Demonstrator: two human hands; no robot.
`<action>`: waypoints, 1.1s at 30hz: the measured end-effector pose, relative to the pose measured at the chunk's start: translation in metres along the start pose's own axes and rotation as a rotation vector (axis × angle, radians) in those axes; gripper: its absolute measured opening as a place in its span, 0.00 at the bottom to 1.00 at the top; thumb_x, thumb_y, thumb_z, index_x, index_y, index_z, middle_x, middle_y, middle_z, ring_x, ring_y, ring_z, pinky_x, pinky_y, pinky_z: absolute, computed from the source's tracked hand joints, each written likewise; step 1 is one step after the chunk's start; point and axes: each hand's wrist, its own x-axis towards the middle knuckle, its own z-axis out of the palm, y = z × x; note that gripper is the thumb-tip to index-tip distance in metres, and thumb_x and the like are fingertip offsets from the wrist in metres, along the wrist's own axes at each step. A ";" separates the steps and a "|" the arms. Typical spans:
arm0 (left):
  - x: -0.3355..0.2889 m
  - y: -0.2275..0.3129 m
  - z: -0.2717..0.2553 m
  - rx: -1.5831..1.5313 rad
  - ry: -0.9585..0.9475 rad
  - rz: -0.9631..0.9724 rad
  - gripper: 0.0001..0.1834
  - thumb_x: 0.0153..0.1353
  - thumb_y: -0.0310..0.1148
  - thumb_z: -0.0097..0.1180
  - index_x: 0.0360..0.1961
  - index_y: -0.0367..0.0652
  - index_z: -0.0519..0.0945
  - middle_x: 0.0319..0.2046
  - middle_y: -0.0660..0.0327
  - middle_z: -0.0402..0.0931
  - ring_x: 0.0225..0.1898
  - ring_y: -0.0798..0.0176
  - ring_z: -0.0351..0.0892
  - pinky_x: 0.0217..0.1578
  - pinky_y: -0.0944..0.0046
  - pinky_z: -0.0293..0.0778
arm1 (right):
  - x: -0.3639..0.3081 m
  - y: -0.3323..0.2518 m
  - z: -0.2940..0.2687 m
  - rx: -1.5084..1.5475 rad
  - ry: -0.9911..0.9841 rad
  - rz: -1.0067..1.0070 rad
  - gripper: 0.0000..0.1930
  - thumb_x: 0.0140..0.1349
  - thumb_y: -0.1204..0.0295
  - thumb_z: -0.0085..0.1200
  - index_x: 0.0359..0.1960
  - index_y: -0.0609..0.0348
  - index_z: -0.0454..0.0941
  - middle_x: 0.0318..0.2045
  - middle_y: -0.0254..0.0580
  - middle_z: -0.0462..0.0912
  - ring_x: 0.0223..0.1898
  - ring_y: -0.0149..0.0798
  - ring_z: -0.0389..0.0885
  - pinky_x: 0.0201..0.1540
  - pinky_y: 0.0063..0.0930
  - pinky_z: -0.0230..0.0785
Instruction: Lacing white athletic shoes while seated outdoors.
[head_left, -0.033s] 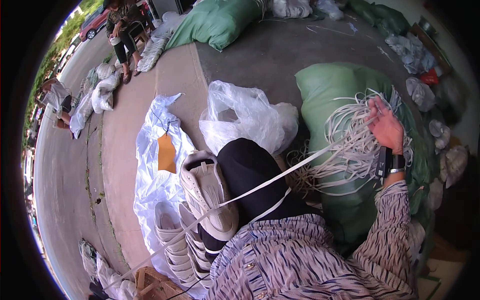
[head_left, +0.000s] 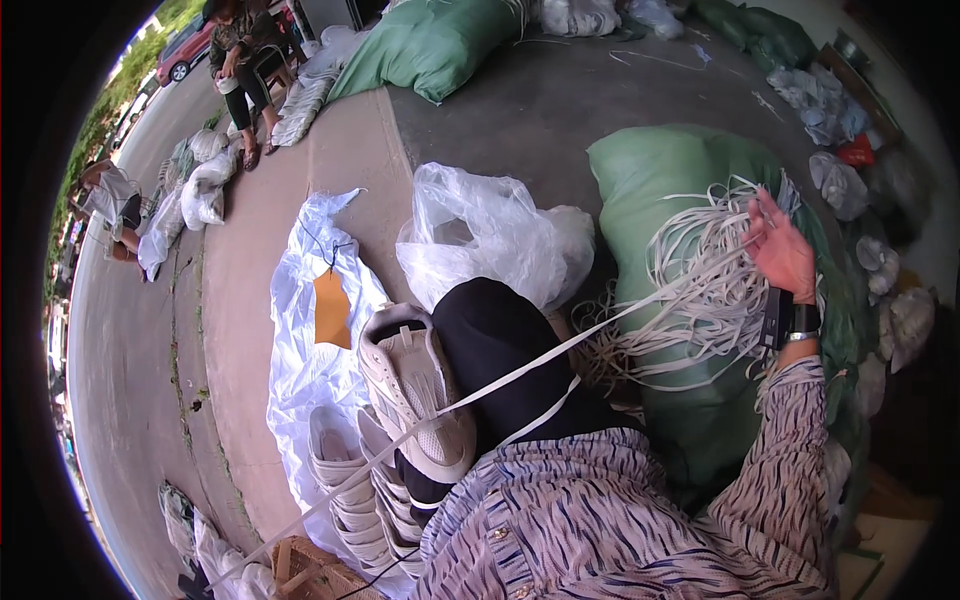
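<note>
A beige sneaker [head_left: 423, 405] rests sole-down at my black-clad knee, laceless at its upper part. From it a long, flat white shoelace [head_left: 560, 350] runs taut up to my right hand [head_left: 782, 255]. That hand is over a green sack, its upper fingers extended and its lower fingers curled where the lace meets them; the exact pinch is hard to see. Beneath it lies a tangled heap of white shoelaces [head_left: 690, 290]. Another stretch of lace slants from the sneaker toward the lower left. My left hand is out of view.
Stacked beige shoe uppers [head_left: 355, 490] lie on white plastic sheeting [head_left: 290, 370] with an orange-brown card [head_left: 331, 308]. A clear plastic bag [head_left: 500, 240] stands ahead, the bulging green sack [head_left: 640, 180] at right. A wicker basket [head_left: 310, 570] is lower left. Two people sit farther off.
My right hand has shifted slightly to the right and down, drawing the taut lace with it. The sneaker stays where it was.
</note>
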 end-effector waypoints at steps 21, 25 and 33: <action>-0.227 -0.088 0.206 0.419 -0.776 0.166 0.12 0.64 0.37 0.50 0.43 0.43 0.79 0.11 0.76 0.52 0.09 0.80 0.46 0.09 0.74 0.41 | 0.050 0.149 0.099 -0.744 -0.071 0.156 0.24 0.59 0.74 0.49 0.57 0.67 0.63 0.34 0.43 0.82 0.24 0.22 0.73 0.22 0.13 0.63; -0.381 -0.165 0.279 0.672 -1.349 0.133 0.14 0.66 0.36 0.48 0.41 0.37 0.79 0.12 0.74 0.60 0.12 0.80 0.53 0.13 0.75 0.48 | 0.019 0.242 0.213 -0.902 -0.427 0.094 0.12 0.57 0.77 0.53 0.43 0.64 0.76 0.32 0.43 0.82 0.33 0.34 0.82 0.38 0.25 0.73; -0.464 -0.212 0.331 1.128 -1.524 0.601 0.12 0.60 0.35 0.50 0.35 0.34 0.77 0.23 0.46 0.77 0.26 0.49 0.80 0.28 0.57 0.73 | -0.008 0.276 0.229 -1.333 -0.545 -0.214 0.05 0.56 0.77 0.52 0.34 0.59 0.76 0.28 0.48 0.80 0.32 0.51 0.81 0.33 0.39 0.72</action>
